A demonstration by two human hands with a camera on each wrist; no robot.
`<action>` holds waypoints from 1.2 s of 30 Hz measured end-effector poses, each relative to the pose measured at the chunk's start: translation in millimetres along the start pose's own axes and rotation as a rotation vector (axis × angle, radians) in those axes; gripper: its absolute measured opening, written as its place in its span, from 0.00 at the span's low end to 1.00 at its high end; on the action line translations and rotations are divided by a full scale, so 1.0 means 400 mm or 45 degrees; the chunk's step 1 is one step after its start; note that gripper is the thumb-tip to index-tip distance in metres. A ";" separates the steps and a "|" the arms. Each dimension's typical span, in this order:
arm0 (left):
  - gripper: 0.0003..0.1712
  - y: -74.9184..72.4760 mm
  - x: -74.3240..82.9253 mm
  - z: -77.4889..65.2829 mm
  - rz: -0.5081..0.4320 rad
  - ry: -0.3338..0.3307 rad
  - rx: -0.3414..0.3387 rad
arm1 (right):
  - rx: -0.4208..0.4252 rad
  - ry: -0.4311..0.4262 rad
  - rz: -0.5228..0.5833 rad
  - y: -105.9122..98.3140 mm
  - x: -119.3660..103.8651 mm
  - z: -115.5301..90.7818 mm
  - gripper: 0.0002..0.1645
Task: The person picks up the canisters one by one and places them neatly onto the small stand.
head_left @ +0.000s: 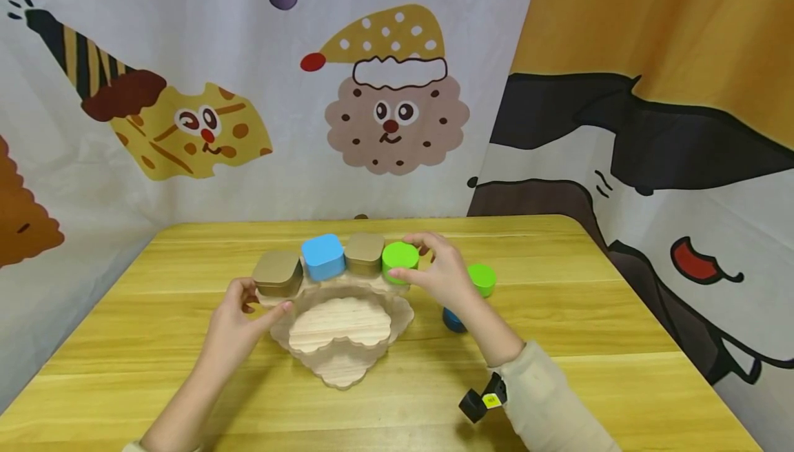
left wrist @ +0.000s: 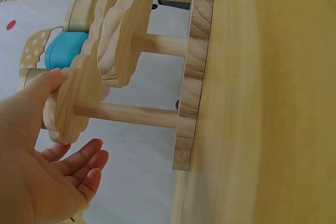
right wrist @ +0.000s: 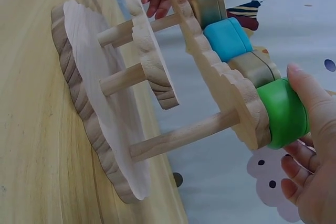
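Observation:
A tiered wooden stand with scalloped edges (head_left: 340,324) rises from the table on round posts. Along its top tier sit a gold tin (head_left: 278,271), a light blue tin (head_left: 323,257), a second gold tin (head_left: 364,252) and a green tin (head_left: 399,259). My left hand (head_left: 236,321) grips the left end of that tier, thumb at the near edge and fingers round the far side. At the other end my right hand (head_left: 442,273) holds the green tin between thumb and fingers; the right wrist view shows the green tin (right wrist: 283,114) against the tier.
Behind my right forearm, another green tin (head_left: 482,280) and a dark blue tin (head_left: 453,320) stand on the wooden table (head_left: 577,314). A black wrist device (head_left: 482,399) hangs by the right sleeve. A cartoon-printed cloth (head_left: 248,38) hangs behind the table.

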State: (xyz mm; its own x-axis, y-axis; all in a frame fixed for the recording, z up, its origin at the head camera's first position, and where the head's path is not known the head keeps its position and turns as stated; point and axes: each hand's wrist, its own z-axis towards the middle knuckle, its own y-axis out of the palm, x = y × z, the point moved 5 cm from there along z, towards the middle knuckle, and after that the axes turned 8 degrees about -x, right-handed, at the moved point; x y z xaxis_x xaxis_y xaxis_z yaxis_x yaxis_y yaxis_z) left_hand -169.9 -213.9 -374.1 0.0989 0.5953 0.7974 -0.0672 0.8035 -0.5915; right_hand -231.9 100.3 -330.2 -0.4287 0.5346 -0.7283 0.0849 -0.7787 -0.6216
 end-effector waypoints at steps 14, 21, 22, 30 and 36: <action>0.39 0.000 0.001 0.000 0.012 0.007 -0.004 | -0.008 -0.043 0.031 -0.024 0.015 -0.022 0.39; 0.38 -0.002 0.007 -0.002 -0.005 0.013 -0.014 | 0.028 -0.039 0.068 -0.064 0.063 -0.055 0.35; 0.38 -0.002 0.008 -0.002 -0.007 0.016 -0.016 | 0.034 -0.035 0.063 -0.071 0.073 -0.060 0.34; 0.38 0.000 0.002 -0.001 0.013 0.010 -0.010 | 0.056 0.016 0.038 -0.105 0.161 -0.098 0.33; 0.38 0.001 -0.001 0.000 0.006 0.002 -0.016 | 0.099 0.062 -0.009 -0.130 0.217 -0.118 0.33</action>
State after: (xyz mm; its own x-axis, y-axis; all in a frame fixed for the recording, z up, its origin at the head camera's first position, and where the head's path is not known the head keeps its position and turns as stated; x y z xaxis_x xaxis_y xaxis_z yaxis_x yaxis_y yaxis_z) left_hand -170.1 -213.9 -374.7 0.1006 0.5988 0.7945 -0.0555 0.8007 -0.5965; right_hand -231.1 202.9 -374.6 -0.3848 0.5540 -0.7383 0.0108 -0.7971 -0.6038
